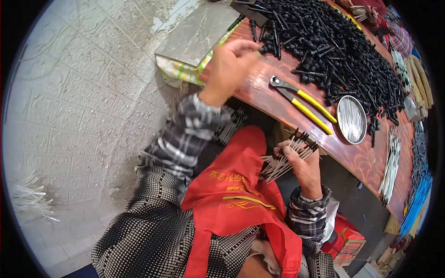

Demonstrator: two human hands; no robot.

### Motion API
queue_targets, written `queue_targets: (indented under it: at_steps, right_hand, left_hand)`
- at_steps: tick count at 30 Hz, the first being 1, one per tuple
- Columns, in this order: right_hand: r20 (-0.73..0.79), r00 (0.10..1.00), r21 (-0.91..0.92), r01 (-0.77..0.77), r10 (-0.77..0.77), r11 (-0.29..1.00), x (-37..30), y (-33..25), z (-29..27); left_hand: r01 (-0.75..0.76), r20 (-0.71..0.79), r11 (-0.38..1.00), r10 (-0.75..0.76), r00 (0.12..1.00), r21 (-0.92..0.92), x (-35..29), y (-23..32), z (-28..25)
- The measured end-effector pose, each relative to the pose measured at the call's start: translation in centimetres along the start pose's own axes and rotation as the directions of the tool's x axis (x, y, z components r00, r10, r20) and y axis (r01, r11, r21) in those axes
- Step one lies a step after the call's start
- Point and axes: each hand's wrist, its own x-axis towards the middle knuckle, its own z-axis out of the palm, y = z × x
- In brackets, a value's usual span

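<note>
My right hand (308, 172) is closed around a fanned bundle of thin pale sticks with black ends (279, 166), held just off the table's front edge and above my red apron (227, 190). Motion smears my left hand (227, 69), which is raised at the table's left end; its fingers point toward a big heap of black plastic fittings (320, 41). Whether it holds anything does not show. Between the hands and the heap lie pliers with yellow handles (312, 116). Beside them sits a round metal dish (338, 121) of fine silvery pins (351, 118).
A grey tile slab (197, 34) rests on a checked cloth (178, 74) at the reddish table's (264, 92) left end. Pale sticks (390, 162) and blue strips (415, 199) lie rightward. Another person's hand (364, 11) shows at the far right. White strips (30, 199) lie on the floor.
</note>
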Motion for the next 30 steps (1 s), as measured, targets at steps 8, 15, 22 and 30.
queue_targets:
  at_steps: [8,15,22,30]
  right_hand:
    - [-0.014,1.000,0.027,0.005,-0.005,1.000,0.4,1.0,0.3]
    - [-0.034,0.998,-0.039,0.046,-0.047,0.998,0.4,1.5,-0.2]
    - [0.054,0.999,-0.042,0.011,-0.008,0.999,-0.2,1.3,-1.0]
    - [0.043,0.998,-0.049,0.047,-0.045,0.998,-1.1,0.8,-0.5]
  left_hand:
    - [-0.080,0.080,0.759,0.037,0.996,0.646,7.5,-6.5,1.7]
    - [-0.228,0.208,0.642,0.107,0.972,0.732,7.9,-7.2,1.2]
    - [-0.422,0.416,0.359,0.097,0.904,0.833,5.1,-2.6,0.4]
    - [-0.603,0.601,0.047,0.050,0.798,0.796,2.9,-0.5,2.5]
